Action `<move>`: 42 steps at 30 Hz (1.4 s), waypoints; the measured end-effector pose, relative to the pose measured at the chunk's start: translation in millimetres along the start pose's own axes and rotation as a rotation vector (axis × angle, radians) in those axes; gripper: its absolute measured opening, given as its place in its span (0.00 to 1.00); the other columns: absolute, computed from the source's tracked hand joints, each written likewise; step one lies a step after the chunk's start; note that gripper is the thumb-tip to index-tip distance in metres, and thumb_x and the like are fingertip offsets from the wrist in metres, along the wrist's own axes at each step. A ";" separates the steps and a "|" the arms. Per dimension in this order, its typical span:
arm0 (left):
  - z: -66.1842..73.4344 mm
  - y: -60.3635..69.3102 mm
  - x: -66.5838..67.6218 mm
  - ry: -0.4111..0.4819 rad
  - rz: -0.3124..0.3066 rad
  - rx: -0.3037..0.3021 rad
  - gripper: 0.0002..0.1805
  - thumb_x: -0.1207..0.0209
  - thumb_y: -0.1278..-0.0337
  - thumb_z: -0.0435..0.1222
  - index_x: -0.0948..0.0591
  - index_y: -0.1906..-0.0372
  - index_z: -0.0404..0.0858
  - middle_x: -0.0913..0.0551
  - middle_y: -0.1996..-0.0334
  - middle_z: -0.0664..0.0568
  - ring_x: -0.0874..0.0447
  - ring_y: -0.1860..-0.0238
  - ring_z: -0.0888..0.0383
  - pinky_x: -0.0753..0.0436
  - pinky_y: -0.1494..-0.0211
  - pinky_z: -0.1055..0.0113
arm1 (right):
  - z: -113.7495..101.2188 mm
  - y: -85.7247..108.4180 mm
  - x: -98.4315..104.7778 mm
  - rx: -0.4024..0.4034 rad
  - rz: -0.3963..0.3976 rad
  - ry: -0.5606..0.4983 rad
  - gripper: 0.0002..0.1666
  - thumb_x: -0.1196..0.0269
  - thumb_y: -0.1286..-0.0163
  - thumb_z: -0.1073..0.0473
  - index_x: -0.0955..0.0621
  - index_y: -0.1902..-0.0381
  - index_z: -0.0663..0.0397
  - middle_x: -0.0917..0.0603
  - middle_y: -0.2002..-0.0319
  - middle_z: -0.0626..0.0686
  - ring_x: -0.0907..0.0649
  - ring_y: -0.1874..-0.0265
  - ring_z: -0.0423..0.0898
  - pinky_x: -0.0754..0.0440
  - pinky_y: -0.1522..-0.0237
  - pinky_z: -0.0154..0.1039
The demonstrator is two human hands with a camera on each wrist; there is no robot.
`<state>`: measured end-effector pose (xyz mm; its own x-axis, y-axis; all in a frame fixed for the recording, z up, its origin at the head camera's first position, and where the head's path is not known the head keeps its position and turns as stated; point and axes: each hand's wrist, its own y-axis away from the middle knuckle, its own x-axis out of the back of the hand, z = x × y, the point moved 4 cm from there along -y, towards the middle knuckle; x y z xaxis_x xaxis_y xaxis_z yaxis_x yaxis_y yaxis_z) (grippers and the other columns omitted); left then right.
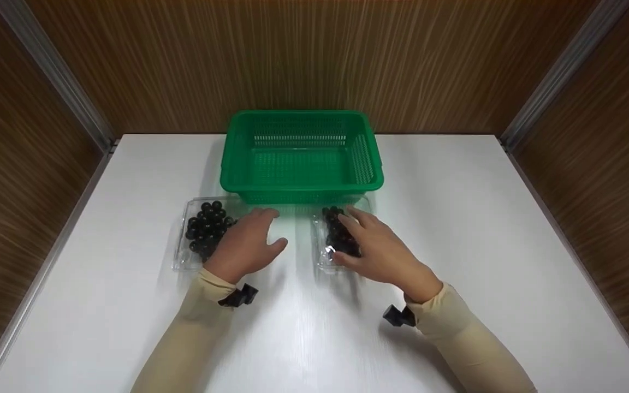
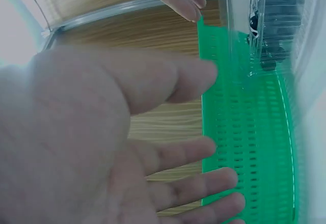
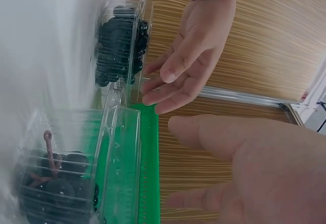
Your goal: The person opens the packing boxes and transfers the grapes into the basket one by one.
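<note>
Dark round grapes [image 1: 205, 226] lie in a clear plastic box [image 1: 179, 256] on the left. My left hand [image 1: 243, 245] is over that box's right part, its fingers extended and nothing held; the left wrist view shows the hand's [image 2: 102, 127] thumb and fingers spread apart. A second clear box [image 1: 321, 263] with dark grapes [image 1: 339, 237] stands to the right, partly covered by my right hand [image 1: 383, 251]. In the right wrist view, that hand [image 3: 275, 168] has its thumb and fingers apart, beside the nearer box [image 3: 127, 132], where a reddish-brown stem [image 3: 49, 150] shows.
A green slotted basket [image 1: 303, 195] with no contents visible stands behind the boxes, by the wood-grain back wall [image 1: 303, 60]. Wood-grain side panels bound the white table [image 1: 303, 338] on the left and right. Each wrist bears a small black device.
</note>
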<state>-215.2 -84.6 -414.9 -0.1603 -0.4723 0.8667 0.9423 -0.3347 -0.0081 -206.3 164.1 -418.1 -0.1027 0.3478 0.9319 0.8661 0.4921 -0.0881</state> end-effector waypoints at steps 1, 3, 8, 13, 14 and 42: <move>0.6 -0.6 -0.5 0.003 0.004 -0.004 0.32 0.37 0.33 0.45 0.27 0.30 0.33 0.24 0.34 0.39 0.24 0.34 0.41 0.25 0.33 0.47 | -0.2 -0.2 -0.5 0.003 -0.002 0.005 0.45 0.33 0.30 0.39 0.30 0.24 0.57 0.35 0.23 0.62 0.33 0.25 0.60 0.34 0.27 0.58; 2.3 -1.4 -1.9 0.000 -0.002 -0.019 0.31 0.37 0.33 0.44 0.26 0.31 0.33 0.23 0.36 0.39 0.23 0.35 0.41 0.24 0.34 0.47 | -0.5 -0.5 -1.9 0.011 -0.017 0.014 0.44 0.33 0.30 0.39 0.29 0.25 0.57 0.34 0.24 0.62 0.33 0.25 0.60 0.34 0.27 0.57; 3.8 -2.5 -6.0 -0.041 -0.030 -0.041 0.28 0.36 0.33 0.44 0.24 0.35 0.34 0.21 0.41 0.40 0.22 0.39 0.42 0.22 0.37 0.49 | -1.3 -0.3 -5.8 0.033 -0.061 0.043 0.41 0.32 0.29 0.41 0.27 0.27 0.58 0.32 0.25 0.63 0.32 0.26 0.62 0.34 0.27 0.58; 1.8 -2.8 -8.6 -0.061 -0.055 -0.045 0.27 0.36 0.34 0.45 0.22 0.37 0.34 0.20 0.43 0.40 0.21 0.41 0.42 0.21 0.38 0.49 | -1.4 0.6 -7.3 0.051 -0.069 0.072 0.41 0.31 0.30 0.41 0.26 0.28 0.59 0.30 0.27 0.64 0.30 0.27 0.64 0.33 0.27 0.59; 1.1 -3.0 -9.4 -0.063 -0.061 -0.049 0.26 0.36 0.34 0.45 0.21 0.37 0.34 0.20 0.43 0.40 0.21 0.42 0.42 0.21 0.39 0.48 | -1.3 0.6 -7.6 0.054 -0.070 0.078 0.41 0.32 0.30 0.41 0.26 0.28 0.58 0.30 0.27 0.64 0.30 0.27 0.64 0.33 0.27 0.59; -19.2 -6.0 -20.4 -0.118 -0.148 0.006 0.21 0.38 0.33 0.44 0.18 0.45 0.33 0.15 0.49 0.39 0.16 0.47 0.40 0.20 0.42 0.46 | -8.3 5.5 -6.1 0.201 -0.094 0.097 0.35 0.29 0.31 0.49 0.22 0.32 0.61 0.25 0.33 0.66 0.25 0.33 0.65 0.29 0.30 0.58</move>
<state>-223.3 -88.6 -442.1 -0.2619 -0.3198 0.9106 0.9128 -0.3884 0.1261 -196.9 158.0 -421.3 -0.1226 0.2198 0.9678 0.7391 0.6710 -0.0587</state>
